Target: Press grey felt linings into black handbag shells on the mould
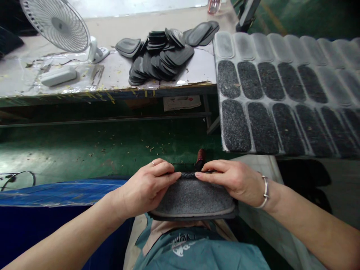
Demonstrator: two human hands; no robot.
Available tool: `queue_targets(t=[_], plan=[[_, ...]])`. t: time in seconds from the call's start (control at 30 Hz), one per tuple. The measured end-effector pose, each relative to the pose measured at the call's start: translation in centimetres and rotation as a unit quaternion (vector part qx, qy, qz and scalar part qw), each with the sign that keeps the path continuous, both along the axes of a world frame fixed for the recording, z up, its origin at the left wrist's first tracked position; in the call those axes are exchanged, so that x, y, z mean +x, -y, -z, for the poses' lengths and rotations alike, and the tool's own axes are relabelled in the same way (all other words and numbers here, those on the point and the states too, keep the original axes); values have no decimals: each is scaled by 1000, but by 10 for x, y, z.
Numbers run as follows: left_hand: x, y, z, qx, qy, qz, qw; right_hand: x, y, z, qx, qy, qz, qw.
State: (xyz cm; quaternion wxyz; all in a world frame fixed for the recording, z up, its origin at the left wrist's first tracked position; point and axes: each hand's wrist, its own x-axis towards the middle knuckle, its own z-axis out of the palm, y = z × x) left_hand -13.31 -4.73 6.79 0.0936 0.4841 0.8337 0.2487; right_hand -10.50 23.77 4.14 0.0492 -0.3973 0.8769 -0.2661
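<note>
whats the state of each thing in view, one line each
left hand: at the far edge of the grey piece, fingers bent
right hand: at the same edge
grey piece: held in both hands
black pads: heaped, overlapping
oval pieces: laid in rows
fan: standing, running or not unclear

Pad (pixel 197 197) up front, tbl (pixel 114 73) behind it w/ fan (pixel 60 27) L of pad pile (pixel 160 62), pad rows (pixel 291 82) to R.

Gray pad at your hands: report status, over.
Left hand, right hand both at gray pad, far edge. Gray face up. Nothing seen blocking; fan stands apart on the table.
</note>
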Motion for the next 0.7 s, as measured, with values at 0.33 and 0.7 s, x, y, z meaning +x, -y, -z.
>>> queue_targets(t=[0.33,0.7], plan=[[18,-5,-3,-18,-38,11,999,2,1,-1,23,-20,12,999],[26,-9,-2,-40,-31,-31,998,-1,24,-19,86,-21,-14,996]])
